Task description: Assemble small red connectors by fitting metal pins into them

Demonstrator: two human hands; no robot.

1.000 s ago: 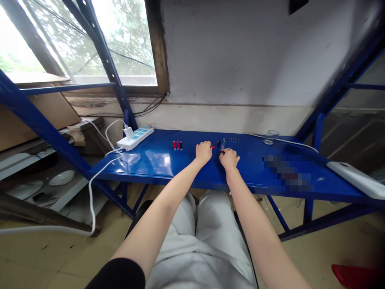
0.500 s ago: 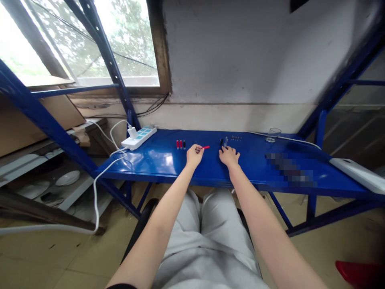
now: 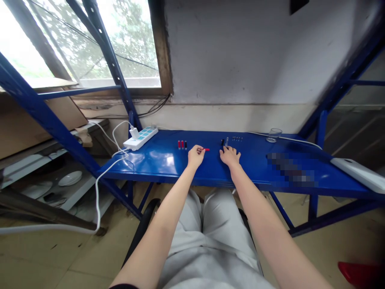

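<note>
My left hand [image 3: 196,155] is closed in a pinch on a small red tube [image 3: 206,149], which points right from its fingertips just above the blue table [image 3: 150,166]. My right hand [image 3: 230,155] rests low on the table with its fingers spread and seems to hold nothing. Just beyond its fingertips stand a short black piece [image 3: 222,141] and a clear tube [image 3: 227,141]; whether the fingers touch them I cannot tell. Left of my left hand, two red tubes [image 3: 180,145] and a black tube [image 3: 185,145] stand in a row.
Several tiny parts [image 3: 237,139] lie behind my right hand. A drinking glass [image 3: 274,135] stands at the back right, near a blurred dark object [image 3: 290,169] and a white device [image 3: 357,173]. On the left are a power strip [image 3: 141,138] and a white cable [image 3: 97,192].
The view has shifted slightly. The red tube in my left hand sticks out a little less than before. My right hand stays in nearly the same place.
</note>
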